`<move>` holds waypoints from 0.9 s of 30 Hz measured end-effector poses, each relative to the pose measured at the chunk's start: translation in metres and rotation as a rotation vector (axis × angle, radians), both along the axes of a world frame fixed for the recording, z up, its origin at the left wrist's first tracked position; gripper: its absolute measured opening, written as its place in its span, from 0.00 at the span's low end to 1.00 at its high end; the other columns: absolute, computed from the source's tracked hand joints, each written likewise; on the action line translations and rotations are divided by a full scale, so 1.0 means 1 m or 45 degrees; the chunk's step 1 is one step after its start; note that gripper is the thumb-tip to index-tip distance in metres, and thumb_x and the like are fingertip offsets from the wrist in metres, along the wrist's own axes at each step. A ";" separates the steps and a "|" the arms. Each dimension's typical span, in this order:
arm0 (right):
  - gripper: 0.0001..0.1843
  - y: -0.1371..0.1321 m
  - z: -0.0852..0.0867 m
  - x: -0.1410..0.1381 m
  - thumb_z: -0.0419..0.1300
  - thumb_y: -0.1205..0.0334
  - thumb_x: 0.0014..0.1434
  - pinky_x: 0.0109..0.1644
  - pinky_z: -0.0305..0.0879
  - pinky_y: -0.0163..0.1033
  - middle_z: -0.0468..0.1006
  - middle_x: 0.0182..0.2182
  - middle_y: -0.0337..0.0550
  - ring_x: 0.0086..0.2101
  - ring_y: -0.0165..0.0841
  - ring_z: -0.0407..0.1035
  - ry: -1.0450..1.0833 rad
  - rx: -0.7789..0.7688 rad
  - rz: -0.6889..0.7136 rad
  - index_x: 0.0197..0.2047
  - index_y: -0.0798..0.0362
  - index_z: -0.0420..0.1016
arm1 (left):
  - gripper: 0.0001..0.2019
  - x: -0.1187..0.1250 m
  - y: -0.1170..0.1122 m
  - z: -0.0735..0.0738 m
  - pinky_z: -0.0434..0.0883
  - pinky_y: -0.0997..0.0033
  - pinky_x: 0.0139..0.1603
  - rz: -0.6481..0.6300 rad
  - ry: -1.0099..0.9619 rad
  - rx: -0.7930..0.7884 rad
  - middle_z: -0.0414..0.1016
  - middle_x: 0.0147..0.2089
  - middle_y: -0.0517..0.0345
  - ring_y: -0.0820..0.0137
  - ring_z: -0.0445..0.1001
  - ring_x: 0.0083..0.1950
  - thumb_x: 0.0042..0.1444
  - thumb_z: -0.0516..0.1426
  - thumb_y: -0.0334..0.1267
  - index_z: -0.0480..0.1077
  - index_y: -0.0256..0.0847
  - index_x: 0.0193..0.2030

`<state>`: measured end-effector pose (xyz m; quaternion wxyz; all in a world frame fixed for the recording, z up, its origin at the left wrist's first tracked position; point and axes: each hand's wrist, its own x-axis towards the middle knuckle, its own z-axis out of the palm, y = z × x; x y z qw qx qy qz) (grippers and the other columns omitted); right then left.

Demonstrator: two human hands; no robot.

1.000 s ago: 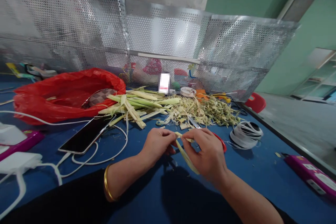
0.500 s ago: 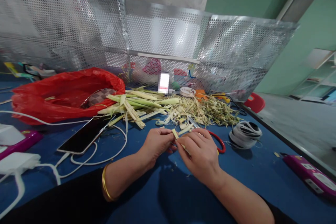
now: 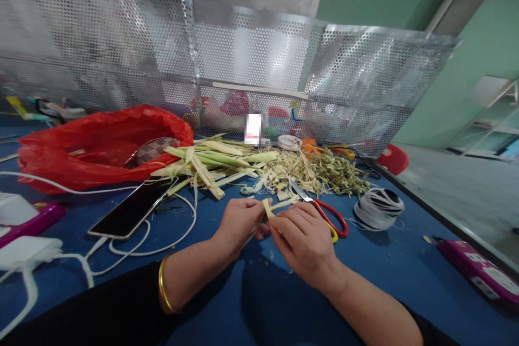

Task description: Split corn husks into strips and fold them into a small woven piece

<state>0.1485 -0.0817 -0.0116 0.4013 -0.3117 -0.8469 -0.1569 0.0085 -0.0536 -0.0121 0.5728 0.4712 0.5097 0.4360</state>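
Both hands meet over the blue table (image 3: 211, 292), pinching a pale yellow-green leaf strip (image 3: 267, 208) between them. My left hand (image 3: 240, 220) has its fingers closed on the strip's left part; a gold bangle circles that wrist. My right hand (image 3: 305, 241) is closed on the strip from the right and covers most of it. Red-handled scissors (image 3: 324, 213) lie just beyond my right hand. Farther back lies a pile of green leaf stalks (image 3: 214, 161) and cut scraps (image 3: 324, 173).
A red plastic bag (image 3: 97, 143) lies at the left, with a phone (image 3: 132, 208) and white cables (image 3: 154, 243) before it. A spool of white thread (image 3: 379, 206) sits to the right, a pink box (image 3: 480, 275) at the right edge. A perforated metal screen (image 3: 243, 65) walls the back.
My right hand has moved left and closer to my left hand, gathering the strip so less of it shows. The scissors behind it are now uncovered.
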 end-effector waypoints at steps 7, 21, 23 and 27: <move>0.07 0.000 -0.004 0.001 0.56 0.71 0.59 0.45 0.61 0.43 0.79 0.30 0.41 0.31 0.31 0.71 0.077 0.003 -0.054 0.38 0.52 0.72 | 0.13 -0.001 0.001 -0.001 0.62 0.79 0.20 -0.053 -0.204 -0.056 0.69 0.20 0.61 0.77 0.66 0.20 0.45 0.61 0.46 0.72 0.37 0.24; 0.06 0.007 -0.007 0.003 0.57 0.69 0.59 0.45 0.57 0.44 0.78 0.30 0.41 0.31 0.32 0.69 0.106 0.049 -0.200 0.36 0.51 0.74 | 0.04 -0.003 0.000 0.001 0.68 0.78 0.28 -0.212 -0.501 -0.203 0.70 0.23 0.61 0.76 0.70 0.25 0.42 0.60 0.32 0.70 0.36 0.26; 0.06 0.008 -0.008 0.004 0.56 0.68 0.60 0.45 0.57 0.43 0.77 0.30 0.41 0.31 0.32 0.67 0.081 0.029 -0.198 0.36 0.51 0.74 | 0.05 -0.005 0.000 0.003 0.70 0.76 0.30 -0.209 -0.541 -0.256 0.71 0.25 0.59 0.74 0.71 0.27 0.42 0.61 0.33 0.71 0.35 0.27; 0.07 0.010 -0.009 0.005 0.56 0.68 0.60 0.48 0.55 0.44 0.77 0.31 0.39 0.32 0.31 0.66 -0.014 0.061 -0.183 0.36 0.50 0.74 | 0.10 -0.005 0.002 0.001 0.71 0.76 0.30 -0.184 -0.521 -0.247 0.73 0.28 0.56 0.75 0.71 0.27 0.42 0.64 0.36 0.73 0.34 0.32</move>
